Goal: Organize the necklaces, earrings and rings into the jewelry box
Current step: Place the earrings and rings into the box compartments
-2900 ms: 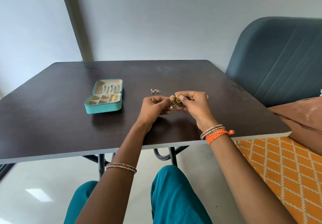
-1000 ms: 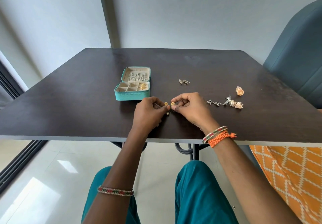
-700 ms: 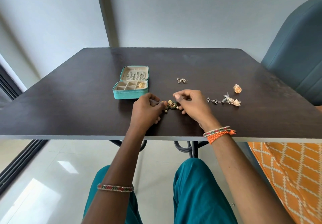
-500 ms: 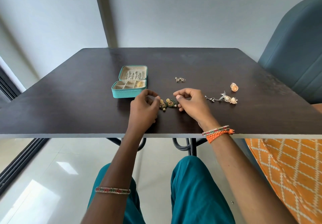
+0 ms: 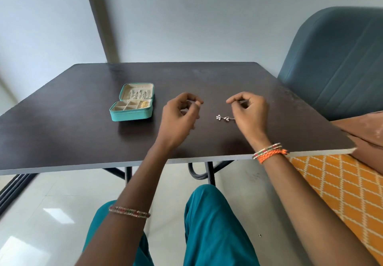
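Observation:
The teal jewelry box (image 5: 132, 115) lies open on the dark table (image 5: 62, 133), left of my hands. Silver pieces hang in its lid and small gold pieces fill one tray compartment. My left hand (image 5: 179, 120) hovers above the table with curled fingers, thumb and forefinger tip touching. My right hand (image 5: 248, 116) is raised the same way, thumb and forefinger pinched. I see nothing between the fingertips of either hand. A silver beaded earring (image 5: 224, 118) lies on the table, its right end hidden under my right hand. The other loose jewelry is out of sight behind my hands.
A blue-grey padded chair (image 5: 339, 64) stands at the table's right side. A brown cushion (image 5: 364, 133) and an orange patterned cloth (image 5: 335, 187) lie to my right. My knees in teal trousers (image 5: 209, 224) sit below the table's front edge.
Both hands have let go of the green and gold piece, risen off the table and moved apart. The view has shifted, so the loose pieces now sit behind my hands.

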